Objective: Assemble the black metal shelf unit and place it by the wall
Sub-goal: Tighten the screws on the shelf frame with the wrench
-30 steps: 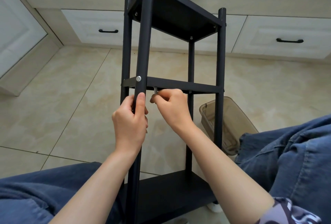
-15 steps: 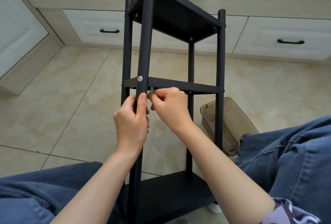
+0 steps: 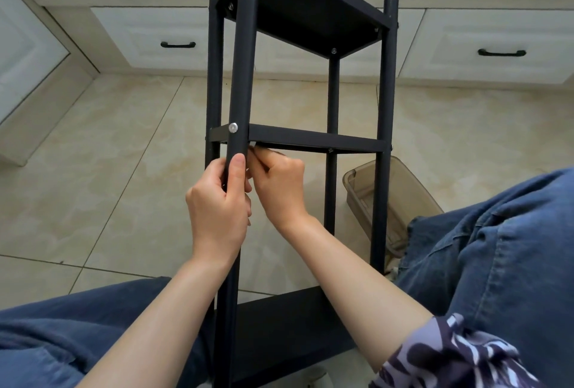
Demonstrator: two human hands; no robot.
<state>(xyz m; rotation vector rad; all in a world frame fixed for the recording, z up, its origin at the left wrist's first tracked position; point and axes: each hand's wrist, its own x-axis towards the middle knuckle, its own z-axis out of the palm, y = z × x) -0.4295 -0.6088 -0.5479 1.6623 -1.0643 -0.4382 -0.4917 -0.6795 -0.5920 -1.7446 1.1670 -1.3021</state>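
R hand (image 3: 279,189) moved left under mid shelf (image 3: 310,139), fingers (image 3: 267,159) pinching small tool (image 3: 252,149); L hand (image 3: 217,210) fingers wrap front post (image 3: 243,77).

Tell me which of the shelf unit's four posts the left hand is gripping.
The front post nearest the camera, with the silver screw head. The left hand wraps it just below the middle shelf; no hand is on the other three.

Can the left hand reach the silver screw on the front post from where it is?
Probably yes. The left hand grips the front post just below the silver screw, and the post between them is bare; it would only need to loosen its grip.
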